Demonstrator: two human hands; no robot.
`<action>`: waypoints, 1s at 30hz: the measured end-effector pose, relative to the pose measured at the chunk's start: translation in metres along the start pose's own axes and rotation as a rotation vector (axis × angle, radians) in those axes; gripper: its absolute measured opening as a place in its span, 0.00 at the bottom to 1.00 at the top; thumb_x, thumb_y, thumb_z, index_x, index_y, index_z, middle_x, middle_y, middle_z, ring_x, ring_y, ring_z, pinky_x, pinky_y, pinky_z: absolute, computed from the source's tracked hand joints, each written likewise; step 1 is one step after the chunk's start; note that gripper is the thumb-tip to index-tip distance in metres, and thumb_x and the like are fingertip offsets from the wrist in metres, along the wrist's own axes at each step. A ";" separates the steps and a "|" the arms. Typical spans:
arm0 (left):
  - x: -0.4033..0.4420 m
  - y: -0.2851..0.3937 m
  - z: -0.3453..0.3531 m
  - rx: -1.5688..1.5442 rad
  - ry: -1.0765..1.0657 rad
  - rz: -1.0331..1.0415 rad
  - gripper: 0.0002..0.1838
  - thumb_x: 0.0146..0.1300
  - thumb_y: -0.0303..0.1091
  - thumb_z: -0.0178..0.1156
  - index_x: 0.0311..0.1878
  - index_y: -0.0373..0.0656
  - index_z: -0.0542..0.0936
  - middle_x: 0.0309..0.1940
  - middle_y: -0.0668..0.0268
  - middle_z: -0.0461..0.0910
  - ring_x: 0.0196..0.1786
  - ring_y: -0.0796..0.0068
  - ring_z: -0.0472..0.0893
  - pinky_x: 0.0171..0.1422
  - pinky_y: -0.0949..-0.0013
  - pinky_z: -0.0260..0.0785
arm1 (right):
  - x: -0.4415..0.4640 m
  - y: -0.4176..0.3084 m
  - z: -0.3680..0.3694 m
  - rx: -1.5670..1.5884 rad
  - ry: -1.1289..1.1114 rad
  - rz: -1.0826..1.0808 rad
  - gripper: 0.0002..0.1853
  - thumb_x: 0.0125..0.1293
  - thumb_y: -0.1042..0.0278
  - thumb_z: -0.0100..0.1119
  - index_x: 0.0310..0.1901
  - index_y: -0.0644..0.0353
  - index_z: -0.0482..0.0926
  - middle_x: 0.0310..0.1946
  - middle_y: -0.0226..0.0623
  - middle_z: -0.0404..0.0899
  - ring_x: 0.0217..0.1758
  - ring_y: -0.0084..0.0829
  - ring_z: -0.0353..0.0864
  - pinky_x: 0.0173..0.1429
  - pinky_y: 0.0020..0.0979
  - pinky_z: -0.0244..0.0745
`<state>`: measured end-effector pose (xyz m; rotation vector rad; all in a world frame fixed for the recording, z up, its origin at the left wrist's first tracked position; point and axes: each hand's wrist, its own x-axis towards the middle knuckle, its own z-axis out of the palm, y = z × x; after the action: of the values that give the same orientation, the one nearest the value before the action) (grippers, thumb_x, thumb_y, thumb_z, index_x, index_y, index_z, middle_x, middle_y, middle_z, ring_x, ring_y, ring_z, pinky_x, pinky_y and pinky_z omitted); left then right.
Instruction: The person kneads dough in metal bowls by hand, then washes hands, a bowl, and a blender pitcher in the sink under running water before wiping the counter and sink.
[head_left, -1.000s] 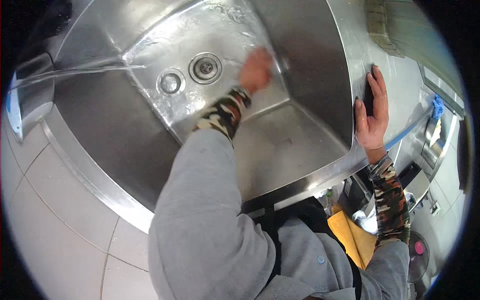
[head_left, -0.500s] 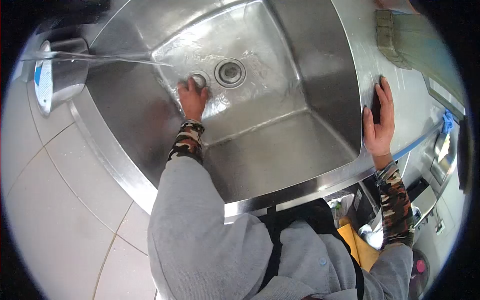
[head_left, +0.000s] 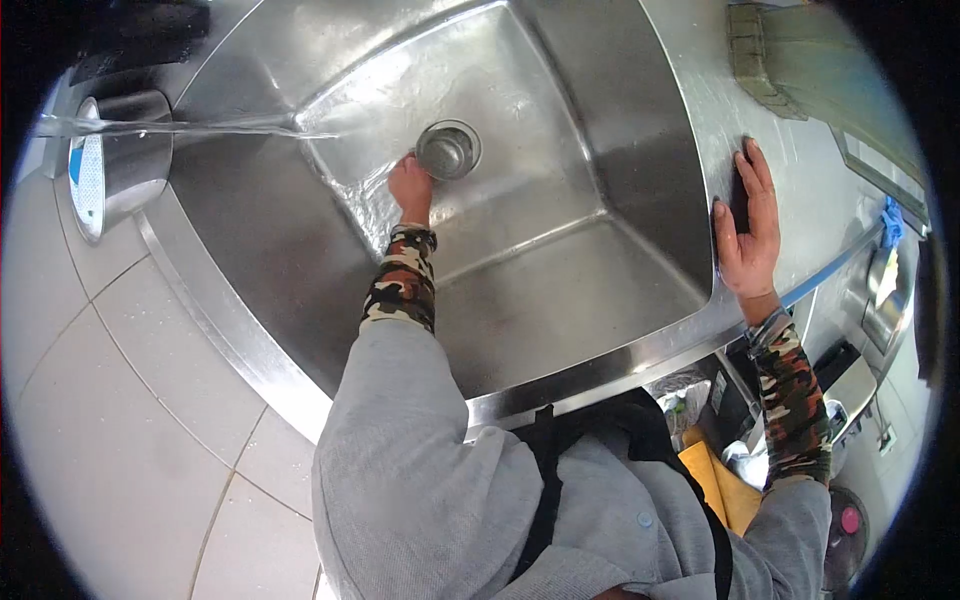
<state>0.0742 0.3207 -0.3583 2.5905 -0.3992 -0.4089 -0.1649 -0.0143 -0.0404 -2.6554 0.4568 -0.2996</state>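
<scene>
At the bottom of the steel sink, my left hand is closed at the rim of a round metal sink strainer. The strainer lies over the drain, covering most of it; my fingertips are partly hidden. A stream of water comes in from the left and spreads over the sink floor left of the drain. My right hand rests open on the steel counter beside the sink's right edge, fingers stretched out and holding nothing.
A steel cylinder with a blue and white face stands left of the sink. Light floor tiles lie beyond it. On the right are a greenish block-like object, a blue hose and a blue cloth-like piece.
My left hand has moved right with the round strainer, from beside the drain to over it. My right hand stays on the counter; the whole view has shifted slightly.
</scene>
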 end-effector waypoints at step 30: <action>0.034 -0.058 -0.064 0.368 0.019 0.020 0.34 0.64 0.51 0.54 0.67 0.37 0.66 0.68 0.41 0.60 0.71 0.37 0.57 0.74 0.45 0.49 | 0.000 -0.003 0.006 0.059 -0.040 0.034 0.27 0.66 0.67 0.54 0.66 0.67 0.66 0.71 0.52 0.59 0.75 0.47 0.57 0.76 0.40 0.53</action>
<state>0.1396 0.3847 -0.3409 2.9399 -0.5371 -0.3289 -0.1622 -0.0091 -0.0445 -2.5886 0.4729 -0.2457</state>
